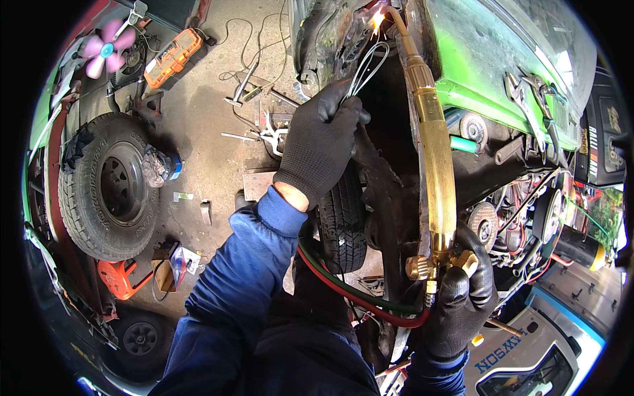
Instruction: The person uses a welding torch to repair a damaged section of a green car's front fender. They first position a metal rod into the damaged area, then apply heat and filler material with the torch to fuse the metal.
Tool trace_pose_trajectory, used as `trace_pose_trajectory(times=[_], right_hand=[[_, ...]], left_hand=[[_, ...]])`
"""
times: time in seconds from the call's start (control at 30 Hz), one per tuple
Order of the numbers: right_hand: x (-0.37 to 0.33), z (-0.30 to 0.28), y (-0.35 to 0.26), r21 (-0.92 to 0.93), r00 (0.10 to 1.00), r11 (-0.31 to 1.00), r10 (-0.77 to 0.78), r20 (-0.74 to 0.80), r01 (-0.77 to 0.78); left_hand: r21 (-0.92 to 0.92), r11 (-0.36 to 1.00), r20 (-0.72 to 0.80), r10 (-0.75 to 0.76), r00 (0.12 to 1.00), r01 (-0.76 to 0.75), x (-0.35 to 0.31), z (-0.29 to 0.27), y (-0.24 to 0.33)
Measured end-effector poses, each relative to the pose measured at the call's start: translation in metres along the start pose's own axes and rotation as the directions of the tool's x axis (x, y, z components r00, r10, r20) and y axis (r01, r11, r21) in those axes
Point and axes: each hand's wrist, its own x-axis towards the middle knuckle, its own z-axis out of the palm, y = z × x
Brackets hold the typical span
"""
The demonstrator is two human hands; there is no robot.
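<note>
In my right hand is a brass gas torch, gripped at its rear end, with the thumb and fingers around the valve knob. A red-and-green pair of hoses runs from its rear. At the far end the torch's bent tip burns with a bright orange flame against rusty metal of a vehicle frame. My left hand is closed on a looped, folded length of thin wire, its loop pointing up toward the flame. Both hands wear black gloves.
A green body panel with wrenches on it stands at right, above an exposed engine. Below my left arm is a tire. On the floor at left are a large wheel, an orange case, a hammer and loose cables.
</note>
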Motion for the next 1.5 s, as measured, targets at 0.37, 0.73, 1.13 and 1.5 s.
trace_pose_trajectory(times=[0.37, 0.73, 1.13, 1.5], right_hand=[[0.0001, 0.0008, 0.0008, -0.034, 0.999, 0.999, -0.030, -0.020, 0.030], [0.0013, 0.0004, 0.0034, 0.064, 1.000, 0.998, -0.018, 0.012, 0.017], [0.0038, 0.0023, 0.0020, -0.009, 0.998, 0.998, -0.062, 0.016, 0.062], [0.0014, -0.0017, 0.0021, 0.076, 1.000, 0.997, 0.012, 0.019, -0.013]], left_hand=[[0.002, 1.000, -0.001, -0.011, 1.000, 0.011, -0.0003, -0.0015, 0.0000], [-0.025, 0.999, 0.007, -0.028, 1.000, 0.028, -0.0010, -0.0001, 0.0014], [-0.051, 0.998, 0.003, -0.048, 0.999, 0.048, -0.0014, 0.0008, 0.0038], [-0.035, 0.998, 0.017, -0.060, 0.998, 0.060, -0.0045, -0.0001, 0.0073]])
